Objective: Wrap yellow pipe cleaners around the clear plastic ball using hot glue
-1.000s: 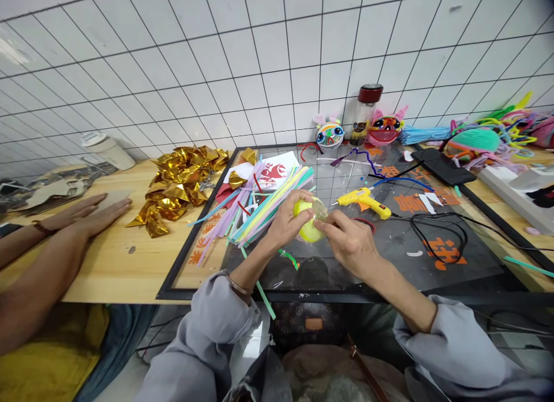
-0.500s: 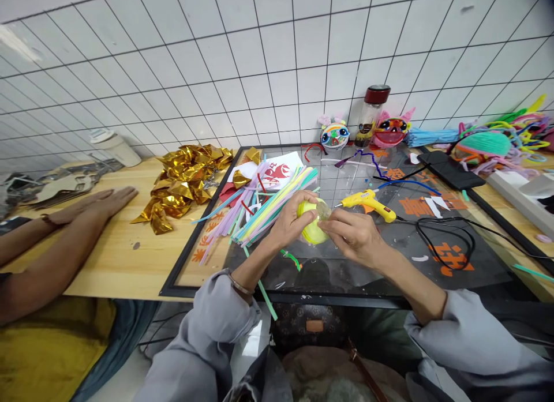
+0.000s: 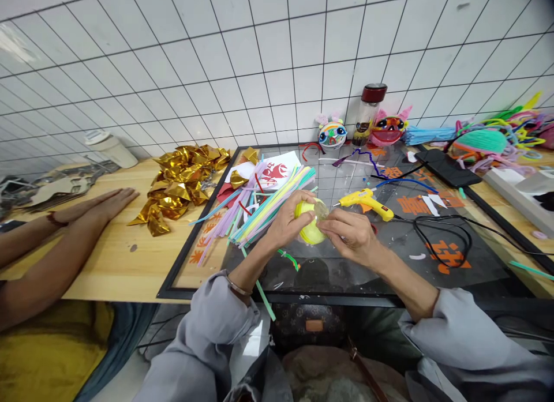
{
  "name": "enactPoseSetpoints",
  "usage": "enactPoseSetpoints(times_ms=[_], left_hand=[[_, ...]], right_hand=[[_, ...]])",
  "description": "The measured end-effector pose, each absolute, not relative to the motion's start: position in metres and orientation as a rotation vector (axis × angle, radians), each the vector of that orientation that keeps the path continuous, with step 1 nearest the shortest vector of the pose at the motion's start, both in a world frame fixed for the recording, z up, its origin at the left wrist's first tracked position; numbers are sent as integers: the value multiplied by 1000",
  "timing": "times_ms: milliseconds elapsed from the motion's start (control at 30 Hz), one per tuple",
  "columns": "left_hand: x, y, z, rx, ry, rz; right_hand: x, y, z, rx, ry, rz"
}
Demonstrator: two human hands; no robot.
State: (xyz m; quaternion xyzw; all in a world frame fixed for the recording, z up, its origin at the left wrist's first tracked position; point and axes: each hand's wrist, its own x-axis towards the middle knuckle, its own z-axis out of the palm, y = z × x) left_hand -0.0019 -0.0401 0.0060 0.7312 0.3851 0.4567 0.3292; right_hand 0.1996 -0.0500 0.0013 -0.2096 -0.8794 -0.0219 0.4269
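My left hand [image 3: 286,222] is wrapped round a yellow-green ball [image 3: 310,231] held just above the dark glass mat [image 3: 433,281]. My right hand [image 3: 350,233] meets it from the right, fingers pinched on the ball's clear top part. A fan of pastel straws [image 3: 264,209] lies just left of my left hand. A yellow glue gun [image 3: 366,201] rests on the mat beyond my right hand, its black cord [image 3: 441,229] looped to the right.
Crumpled gold foil [image 3: 179,183] lies on the wooden table. Another person's hands [image 3: 99,205] rest flat at the left. Painted masks [image 3: 331,134], a red-capped bottle [image 3: 367,112], a black phone [image 3: 445,166] and a heap of pipe cleaners [image 3: 497,138] line the back right.
Both hands stay on the ball; my right fingers have shifted slightly on its top. The view has swayed a little. The other person's hands have barely moved.
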Motion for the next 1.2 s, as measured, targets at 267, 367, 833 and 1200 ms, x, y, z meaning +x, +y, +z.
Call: enactPoseSetpoints(times_ms=[267,367,833,1200], left_hand=[[-2,-39,6,1917,1017,1196],[-2,-40,7,1920,1024,1186],[-2,-42,8,1893,1020,1184],[-3,-40,7,1896,1006,1175]], right_hand=[[200,-49,4,-485,-2158,114],[201,-48,5,-486,-2178,120],[203,-49,6,-472,-2190,195],[205,-43,5,-445,-2172,209]])
